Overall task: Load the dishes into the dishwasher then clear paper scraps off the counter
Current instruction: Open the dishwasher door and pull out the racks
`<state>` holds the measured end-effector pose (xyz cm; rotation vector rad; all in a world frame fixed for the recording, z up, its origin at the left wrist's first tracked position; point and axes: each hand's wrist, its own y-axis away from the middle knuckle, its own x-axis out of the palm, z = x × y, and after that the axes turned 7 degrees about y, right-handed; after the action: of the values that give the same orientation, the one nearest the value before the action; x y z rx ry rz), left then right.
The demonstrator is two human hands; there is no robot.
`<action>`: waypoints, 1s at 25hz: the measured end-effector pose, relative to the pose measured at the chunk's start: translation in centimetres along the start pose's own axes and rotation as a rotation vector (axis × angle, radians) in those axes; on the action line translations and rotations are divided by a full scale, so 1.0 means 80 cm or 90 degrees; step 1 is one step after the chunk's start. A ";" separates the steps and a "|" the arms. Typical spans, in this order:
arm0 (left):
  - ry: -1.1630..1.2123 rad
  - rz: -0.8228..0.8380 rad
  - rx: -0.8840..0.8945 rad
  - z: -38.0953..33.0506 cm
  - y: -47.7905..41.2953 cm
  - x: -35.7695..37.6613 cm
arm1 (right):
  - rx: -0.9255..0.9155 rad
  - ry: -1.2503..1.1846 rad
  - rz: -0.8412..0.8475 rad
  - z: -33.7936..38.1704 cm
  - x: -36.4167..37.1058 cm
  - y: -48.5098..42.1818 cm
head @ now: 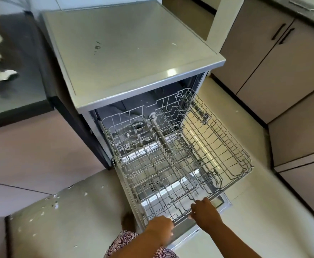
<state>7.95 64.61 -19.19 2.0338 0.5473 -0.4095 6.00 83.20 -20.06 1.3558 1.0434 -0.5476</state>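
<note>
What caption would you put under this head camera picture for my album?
Left hand and right hand grip the front edge of the empty wire rack pulled out of the open dishwasher.

readable text: none | dishwasher [134,53]: no legible label, brand or number

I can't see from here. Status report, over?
Left hand and right hand grip the rack front edge. Rack pulled out, empty. Paper scraps on the counter at left. Nothing blocking.

Left hand [160,228] and right hand [204,211] curled, gripping.
</note>
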 end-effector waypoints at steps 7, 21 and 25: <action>0.116 -0.202 0.027 0.018 0.055 -0.079 | 0.043 -0.170 0.125 0.003 -0.046 -0.004; 0.397 -0.750 -0.122 0.128 0.198 -0.318 | -0.016 -0.490 -0.211 0.159 -0.304 -0.093; 0.454 -0.804 -0.116 0.232 0.275 -0.364 | -0.029 -0.553 -0.341 0.272 -0.382 -0.118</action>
<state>-6.07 32.48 2.00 1.3725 2.2172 -0.3007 -10.18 53.38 -1.44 0.6415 0.6589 -1.3516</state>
